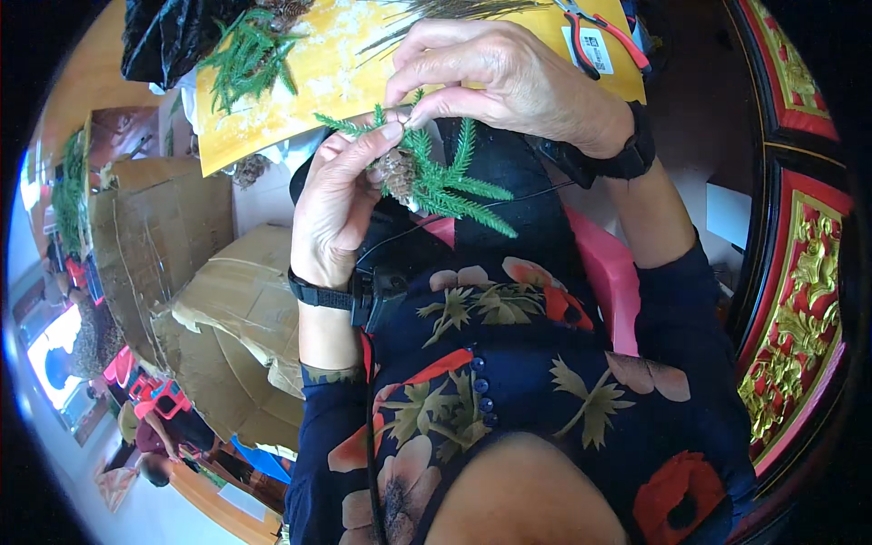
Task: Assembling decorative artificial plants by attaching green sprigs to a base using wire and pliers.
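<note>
My left hand [331,204] and my right hand [495,77] meet in front of my chest over a small bundle. The bundle is a brown pine cone [397,173] with green needle sprigs [454,186] fanning out to the right. My left thumb and fingers grip the cone and a sprig from the left. My right fingertips pinch the top of the sprigs just above the cone. Both wrists carry black bands. A thin black wire runs off from the bundle to the right.
A yellow board [331,68] lies just beyond my hands with more green sprigs [245,59] and red-handled pliers [604,32] on it. Flattened cardboard [173,236] lies at the left, a black bag [168,32] at the upper left. Carved red and gold furniture [799,300] stands at the right.
</note>
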